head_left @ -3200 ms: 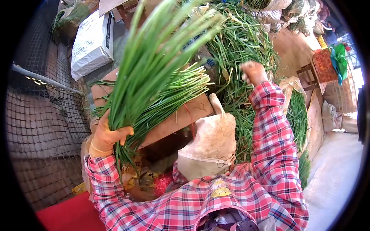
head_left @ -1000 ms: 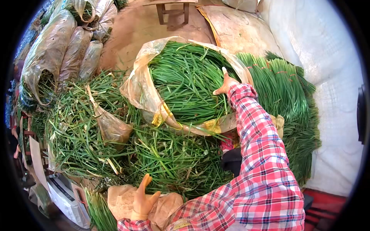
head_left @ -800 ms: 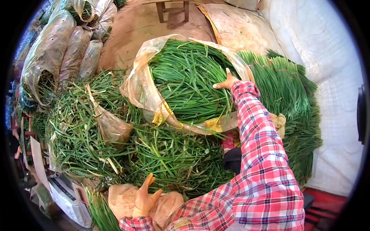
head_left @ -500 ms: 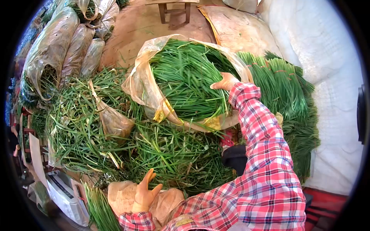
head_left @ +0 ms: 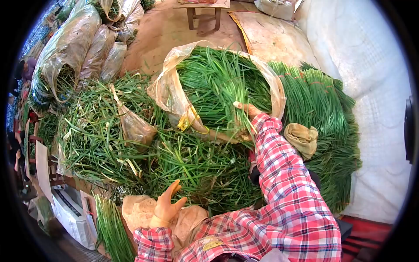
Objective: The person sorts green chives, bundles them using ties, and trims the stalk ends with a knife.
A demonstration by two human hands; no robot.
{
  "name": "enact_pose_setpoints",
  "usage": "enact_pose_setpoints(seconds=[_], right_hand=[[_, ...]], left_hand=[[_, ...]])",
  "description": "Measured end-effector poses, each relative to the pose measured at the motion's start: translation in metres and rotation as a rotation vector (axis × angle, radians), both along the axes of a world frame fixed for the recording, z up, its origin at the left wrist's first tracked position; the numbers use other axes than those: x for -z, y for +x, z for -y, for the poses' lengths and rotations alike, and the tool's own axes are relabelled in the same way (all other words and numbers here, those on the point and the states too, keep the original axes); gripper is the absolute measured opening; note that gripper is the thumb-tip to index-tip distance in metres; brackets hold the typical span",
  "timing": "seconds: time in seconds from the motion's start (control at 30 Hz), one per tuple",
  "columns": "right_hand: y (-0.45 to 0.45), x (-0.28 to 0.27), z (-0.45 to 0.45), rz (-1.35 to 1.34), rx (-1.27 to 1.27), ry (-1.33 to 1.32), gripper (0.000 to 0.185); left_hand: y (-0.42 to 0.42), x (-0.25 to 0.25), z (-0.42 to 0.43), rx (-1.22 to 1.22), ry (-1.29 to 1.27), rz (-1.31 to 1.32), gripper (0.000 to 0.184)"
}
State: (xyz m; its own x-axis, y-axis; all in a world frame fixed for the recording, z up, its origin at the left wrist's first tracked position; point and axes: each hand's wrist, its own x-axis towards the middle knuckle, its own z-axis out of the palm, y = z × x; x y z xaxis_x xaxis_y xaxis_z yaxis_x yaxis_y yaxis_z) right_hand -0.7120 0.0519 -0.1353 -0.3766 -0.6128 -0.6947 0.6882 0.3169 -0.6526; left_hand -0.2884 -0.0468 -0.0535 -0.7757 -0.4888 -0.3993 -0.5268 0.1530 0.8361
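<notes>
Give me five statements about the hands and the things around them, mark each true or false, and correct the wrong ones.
1. The right hand grips green stalks. True.
2. The left hand holds a knife. False: it is empty, with the fingers spread.
3. The plastic bag is open at the top. True.
4. The tan cloth lies inside the bag. False: it is outside, beside the right sleeve.
5. A wooden stool stands beyond the bag. True.

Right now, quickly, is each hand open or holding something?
Left hand: open, holding nothing.
Right hand: closed, holding a bunch of green stalks.
</notes>
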Motion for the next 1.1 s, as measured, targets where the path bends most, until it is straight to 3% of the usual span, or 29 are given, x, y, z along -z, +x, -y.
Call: enact_pose_setpoints(seconds=[0.17,0.4,0.57,0.63,0.67,0.7,0.8,0.87,0.9,0.93,0.97,1.1], right_hand=[[0.029,0.031,0.000,0.223,0.254,-0.380,0.052],[0.084,0.031,-0.006,0.462,0.525,-0.738,0.047],[0.129,0.008,-0.075,0.580,0.470,-0.858,0.044],[0.152,-0.005,-0.103,0.624,0.339,-0.965,0.043],[0.163,-0.017,-0.107,0.626,0.175,-1.176,0.051],[0.165,0.000,-0.124,0.540,0.185,-1.005,0.057],[0.162,-0.005,-0.128,0.472,-0.209,-1.089,0.063],[0.172,-0.036,-0.131,0.057,-0.269,-0.890,0.072],[0.176,-0.041,-0.128,-0.122,-0.368,-0.860,0.076],[0.188,-0.071,-0.126,-0.006,-0.392,-0.736,0.071],[0.199,-0.102,-0.124,-0.110,-0.412,-0.579,0.066],[0.218,-0.070,-0.103,-0.167,-0.665,-0.463,0.053]], left_hand=[[-0.013,-0.010,0.009,-0.018,0.080,-0.048,0.062],[-0.047,-0.040,0.027,-0.058,0.183,-0.193,0.063],[-0.065,-0.043,0.024,-0.153,0.399,-0.249,0.063],[-0.077,-0.042,0.020,-0.131,0.405,-0.242,0.064],[-0.084,-0.038,0.017,-0.135,0.458,-0.249,0.066],[-0.089,-0.033,0.013,-0.139,0.511,-0.254,0.069],[-0.100,-0.007,0.004,-0.141,0.808,-0.407,0.101],[-0.106,-0.004,-0.003,-0.152,0.908,-0.522,0.116],[-0.107,-0.002,-0.004,-0.136,0.974,-0.596,0.116],[-0.107,0.002,-0.005,-0.115,0.991,-0.669,0.116],[-0.106,0.003,-0.007,-0.099,1.002,-0.744,0.115],[-0.085,-0.013,-0.008,-0.156,1.081,-1.039,0.077]])
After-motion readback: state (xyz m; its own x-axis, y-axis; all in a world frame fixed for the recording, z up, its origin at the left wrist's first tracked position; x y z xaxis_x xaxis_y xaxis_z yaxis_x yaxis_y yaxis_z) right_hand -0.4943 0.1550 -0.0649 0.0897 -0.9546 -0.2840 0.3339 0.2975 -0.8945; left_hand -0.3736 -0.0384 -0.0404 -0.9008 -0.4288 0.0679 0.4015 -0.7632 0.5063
